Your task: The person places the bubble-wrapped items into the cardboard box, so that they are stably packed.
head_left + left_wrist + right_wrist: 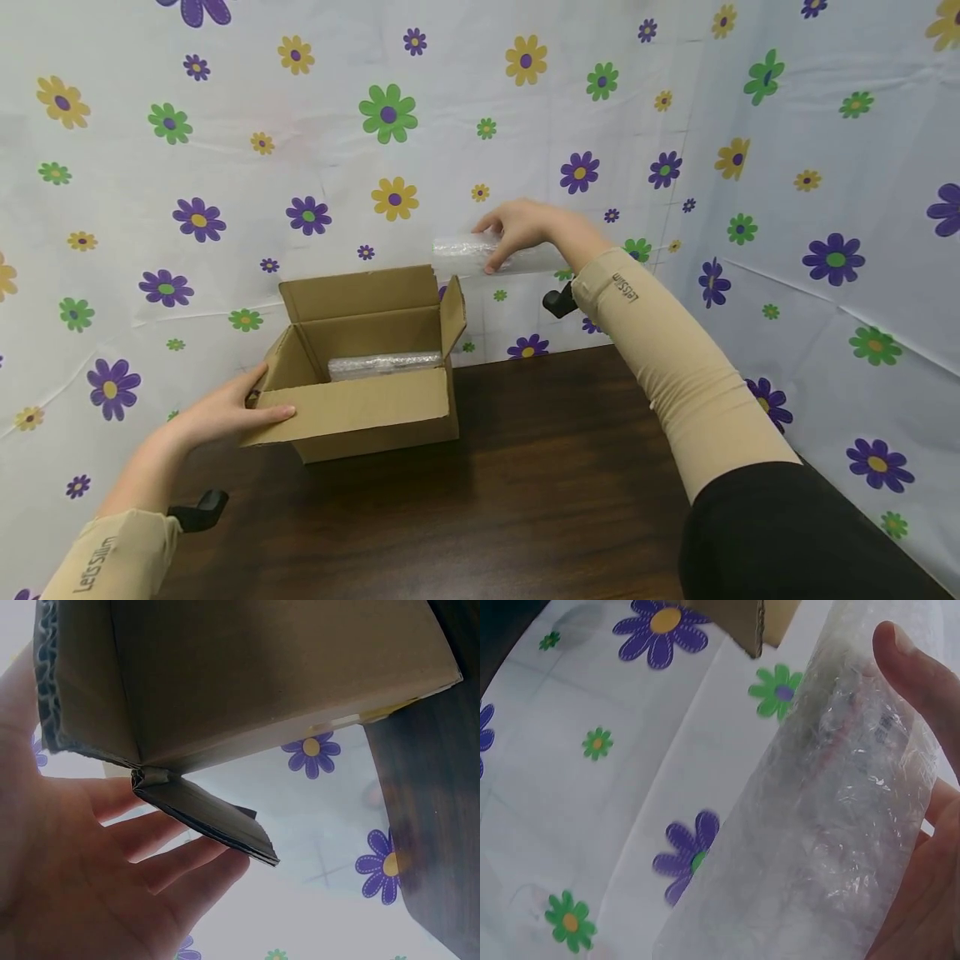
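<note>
My left hand (217,414) grips the open cardboard box (378,440) at its front left corner. The thumb lies on the front flap (360,407), and in the left wrist view the fingers (187,874) reach behind a side flap (214,810). Up to the right of the box, my right hand (528,225) holds a clear bubble-wrapped bundle (457,250), long and roughly level, in the air. Its thumb (907,667) is on the near side of the wrap. What lies inside the wrap is too blurred to tell. Another bubble-wrapped bundle (386,363) lies inside the box.
The box stands on a dark brown wooden table (555,467), close to a white flower-print curtain (442,158) hanging behind. A second stretch of the curtain runs along the right side. The box's flaps stand outward, the right flap (452,317) upright below the held bundle.
</note>
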Demonstrator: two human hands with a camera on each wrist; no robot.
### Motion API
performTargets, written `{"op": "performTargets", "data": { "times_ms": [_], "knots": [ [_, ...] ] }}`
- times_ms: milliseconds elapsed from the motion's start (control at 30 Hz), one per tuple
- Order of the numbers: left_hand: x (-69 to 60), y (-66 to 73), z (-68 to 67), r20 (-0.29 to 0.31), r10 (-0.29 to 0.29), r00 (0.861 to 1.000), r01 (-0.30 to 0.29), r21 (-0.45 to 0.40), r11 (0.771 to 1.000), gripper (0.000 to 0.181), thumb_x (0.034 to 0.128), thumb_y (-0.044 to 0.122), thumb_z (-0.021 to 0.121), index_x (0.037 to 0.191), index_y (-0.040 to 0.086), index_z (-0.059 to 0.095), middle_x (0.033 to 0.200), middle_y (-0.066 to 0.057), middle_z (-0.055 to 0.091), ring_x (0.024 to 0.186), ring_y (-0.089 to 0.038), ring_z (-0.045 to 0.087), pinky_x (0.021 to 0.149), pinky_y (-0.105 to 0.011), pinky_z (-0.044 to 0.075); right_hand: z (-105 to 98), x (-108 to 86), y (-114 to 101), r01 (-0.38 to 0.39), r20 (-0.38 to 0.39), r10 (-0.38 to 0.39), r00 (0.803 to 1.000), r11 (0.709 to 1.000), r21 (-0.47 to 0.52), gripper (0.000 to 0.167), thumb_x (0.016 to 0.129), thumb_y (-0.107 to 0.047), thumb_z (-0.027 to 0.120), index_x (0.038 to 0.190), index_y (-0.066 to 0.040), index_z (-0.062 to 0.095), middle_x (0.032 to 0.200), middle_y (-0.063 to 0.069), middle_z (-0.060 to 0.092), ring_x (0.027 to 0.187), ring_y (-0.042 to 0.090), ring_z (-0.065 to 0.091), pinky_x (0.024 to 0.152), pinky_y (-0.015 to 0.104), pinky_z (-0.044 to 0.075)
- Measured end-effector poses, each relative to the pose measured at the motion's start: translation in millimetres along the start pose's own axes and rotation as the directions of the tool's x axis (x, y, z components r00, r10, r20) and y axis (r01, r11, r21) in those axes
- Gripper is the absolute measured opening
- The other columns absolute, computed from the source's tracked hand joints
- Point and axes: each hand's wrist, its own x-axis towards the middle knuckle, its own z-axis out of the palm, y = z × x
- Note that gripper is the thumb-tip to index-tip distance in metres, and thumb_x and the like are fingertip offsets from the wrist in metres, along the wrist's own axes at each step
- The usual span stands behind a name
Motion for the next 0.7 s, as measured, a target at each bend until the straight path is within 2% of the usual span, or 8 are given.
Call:
{"op": "performTargets", "data": {
  "times_ms": [367,700],
  "knots": [
    [-0.1,0.4,-0.3,-0.011,0.013,1.000,-0.013,0.002,1.000,0.098,0.0903,0.039,0.066,0.149,-0.013,0.007,0.144,-0.043,0.022,0.129,-0.060,0.027,0.097,-0.072,0.029,10,22.3,-44,0.100,0.011,-0.099,0.995,0.994,-0.042,0.077,0.072,-0.044,0.082,0.140,-0.018,0.054,0.123,0.009,0.058,0.106,0.021,0.053,0.086,0.035,0.047],
    [-1.4,-1.2,-0.1,-0.020,0.030,0.999,-0.030,-0.013,0.999,0.097,0.0901,0.037,0.067,0.149,-0.013,0.008,0.144,-0.043,0.025,0.128,-0.059,0.029,0.096,-0.072,0.030,27,43.9,-86,0.148,0.022,-0.146,0.989,0.985,-0.093,0.080,0.072,-0.050,0.080,0.141,-0.021,0.053,0.126,0.005,0.057,0.109,0.017,0.052,0.089,0.033,0.047]
  ]
}}
